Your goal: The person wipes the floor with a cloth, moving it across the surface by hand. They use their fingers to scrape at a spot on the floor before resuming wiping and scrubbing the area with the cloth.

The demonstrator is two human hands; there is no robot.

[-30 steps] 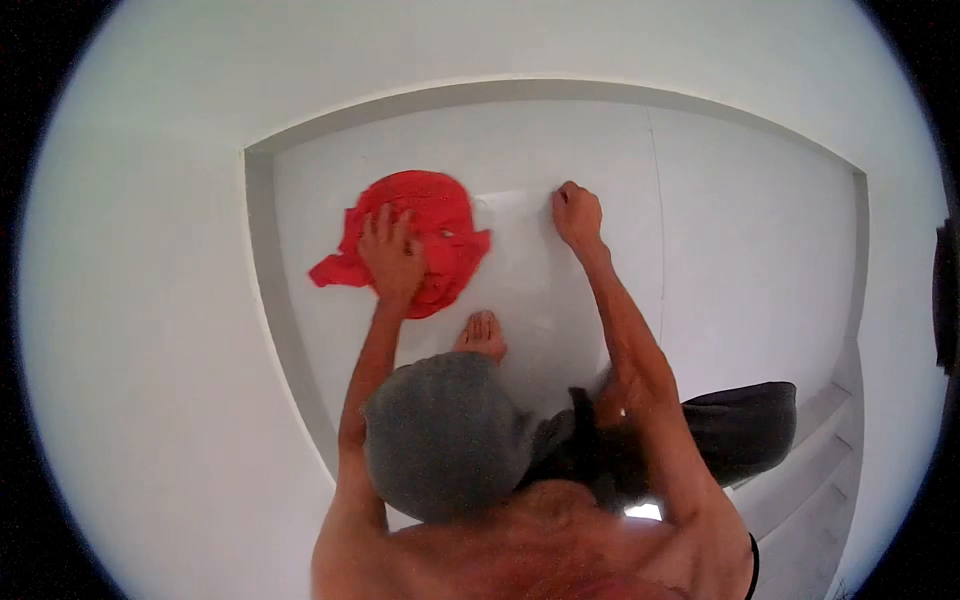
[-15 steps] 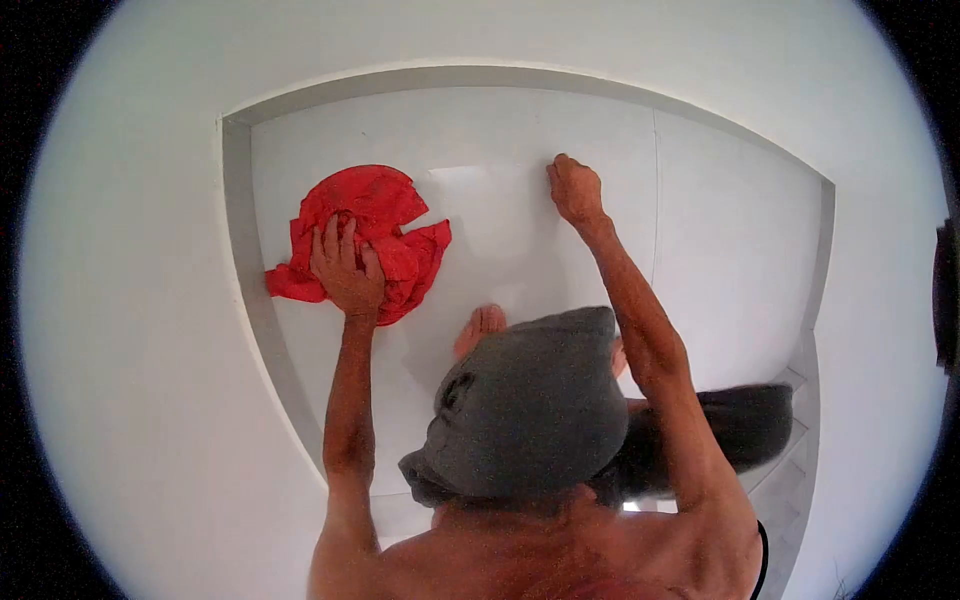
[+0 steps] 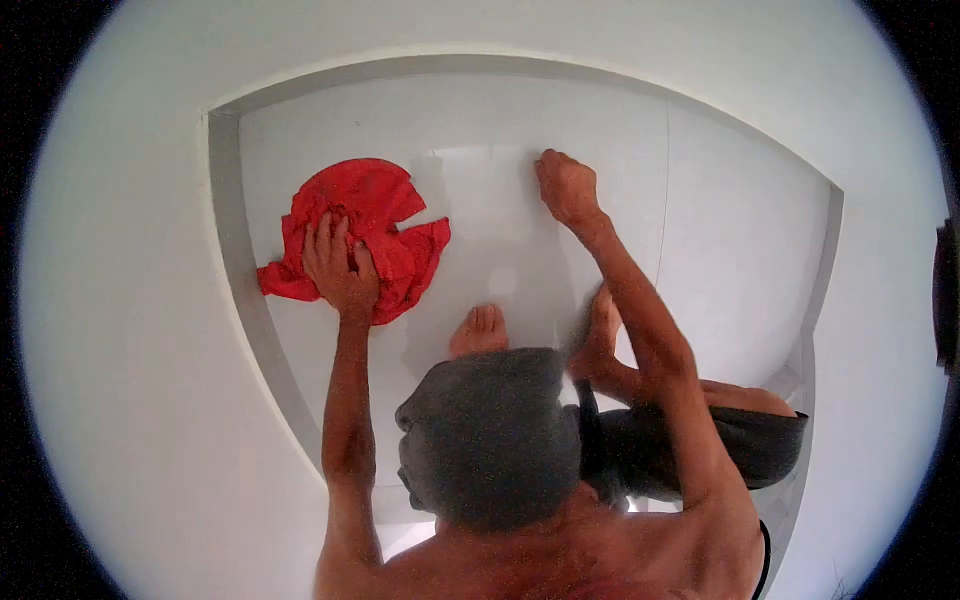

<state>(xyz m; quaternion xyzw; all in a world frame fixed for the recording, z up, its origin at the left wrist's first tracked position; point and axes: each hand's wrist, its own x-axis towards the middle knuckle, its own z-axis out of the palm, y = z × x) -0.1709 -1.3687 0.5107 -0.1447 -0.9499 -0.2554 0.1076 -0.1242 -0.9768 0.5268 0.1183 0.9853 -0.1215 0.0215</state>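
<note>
A crumpled red cloth lies on the pale floor to the left. My left hand rests on it, palm down, with its fingers spread over the folds. Across to the right, my right hand is closed in a fist on or just above the bare floor. Nothing shows sticking out of it, and its palm side is turned away from view.
White walls with a grey baseboard close in the floor at the left and back. My feet and bent legs in dark shorts are close below my hands. A thin floor seam runs to the right.
My legs have shifted, so more of my right foot and shin shows. Both hands keep nearly the same places, and the cloth looks unmoved beneath my left hand.
</note>
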